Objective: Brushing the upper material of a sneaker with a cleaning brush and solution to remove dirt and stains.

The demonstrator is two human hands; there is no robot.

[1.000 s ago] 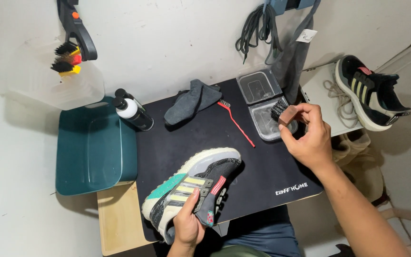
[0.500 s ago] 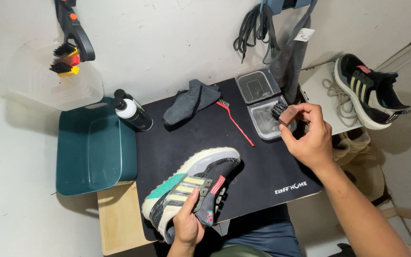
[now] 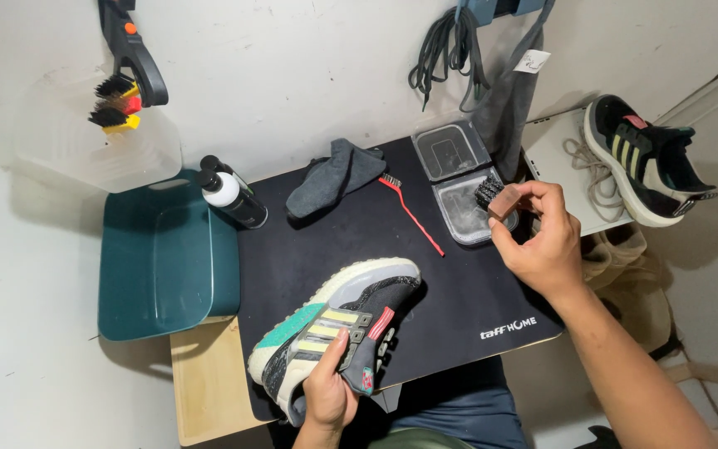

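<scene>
My left hand [image 3: 328,391] grips a grey, green and black sneaker [image 3: 338,320] by its tongue and collar; the shoe lies on its side on the black mat [image 3: 459,283]. My right hand [image 3: 538,237] holds a small brush with a brown block handle and black bristles [image 3: 496,198] over a clear plastic tray [image 3: 467,212] at the mat's far right. A red-handled thin brush [image 3: 413,214] lies on the mat beside the tray, and a dark grey cloth [image 3: 334,175] is crumpled farther back.
A black bottle with a white cap [image 3: 230,195] stands by a teal basin [image 3: 164,262] at left. A second clear lid [image 3: 449,151] lies behind the tray. Another black sneaker [image 3: 646,158] and loose laces [image 3: 592,162] rest at right. Brushes [image 3: 114,104] hang on the wall.
My right hand with the brush has shifted slightly over the tray; the left hand and sneaker stay where they were.
</scene>
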